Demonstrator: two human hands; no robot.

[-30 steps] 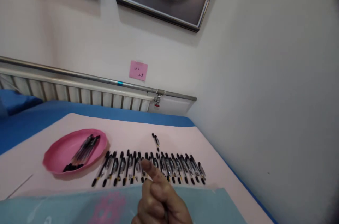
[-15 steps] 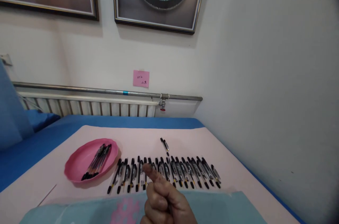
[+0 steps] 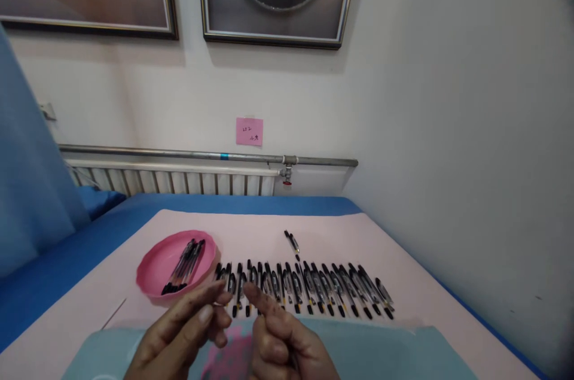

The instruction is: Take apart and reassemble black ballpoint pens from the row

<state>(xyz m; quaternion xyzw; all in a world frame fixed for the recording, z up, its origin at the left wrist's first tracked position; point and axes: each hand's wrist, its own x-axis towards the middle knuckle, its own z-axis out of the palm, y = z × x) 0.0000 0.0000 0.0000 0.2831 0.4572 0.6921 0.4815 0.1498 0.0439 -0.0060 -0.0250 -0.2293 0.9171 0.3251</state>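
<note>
My left hand [image 3: 183, 332] is low in the view, its fingers loosely bent and apart, with nothing visible in them. Close beside it, fingertips a short gap away, is my right hand [image 3: 289, 341]; its index finger points up and left while the other fingers are curled into the palm. I see nothing held in it. Just beyond both hands lies a long row of black-capped clear pens [image 3: 314, 287], partly hidden by my fingers. A pink scalloped plate [image 3: 150, 263] at the left holds several more pens [image 3: 186, 266].
One more pen [image 3: 293, 242] lies behind the row on the pale pink sheet [image 3: 251, 224]. A teal cloth [image 3: 372, 344] covers the near edge. A thin white stick [image 3: 114, 313] lies at left. Beyond are a radiator [image 3: 179, 182], a pipe and a wall at right.
My left hand has come into view from below and stands beside the right one. The right hand keeps its pose. The whole scene has shifted slightly right as the head turned.
</note>
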